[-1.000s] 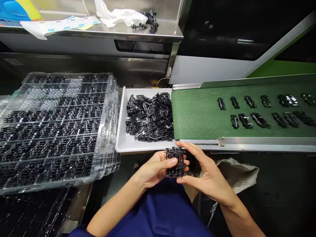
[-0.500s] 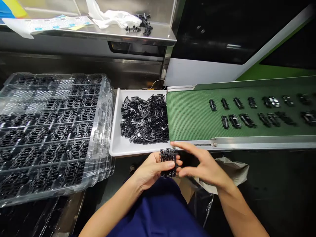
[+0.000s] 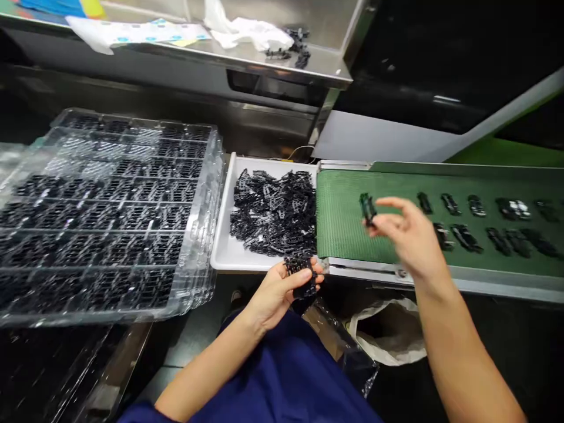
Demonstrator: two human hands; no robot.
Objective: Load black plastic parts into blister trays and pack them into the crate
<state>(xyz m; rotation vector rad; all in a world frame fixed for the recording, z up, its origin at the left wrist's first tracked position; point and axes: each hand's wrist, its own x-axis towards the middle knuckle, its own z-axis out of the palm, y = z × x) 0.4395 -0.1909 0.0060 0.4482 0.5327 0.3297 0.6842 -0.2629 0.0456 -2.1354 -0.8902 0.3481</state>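
My left hand is closed round a small stack of black plastic parts, just in front of the white tray. Over the green conveyor belt, my right hand pinches a black part between thumb and fingers, its index finger stretched forward. More black parts lie in two rows on the belt, to the right of that hand. A heap of similar parts fills much of the white tray.
Stacked clear plastic trays full of black parts stand at the left. A metal shelf at the back bears a white cloth and a few parts. An open pale bag is below the belt.
My right hand has moved from beside my left hand to over the belt and now holds a part. My left hand still grips its stack. The view has shifted, and the belt's parts appear farther right.
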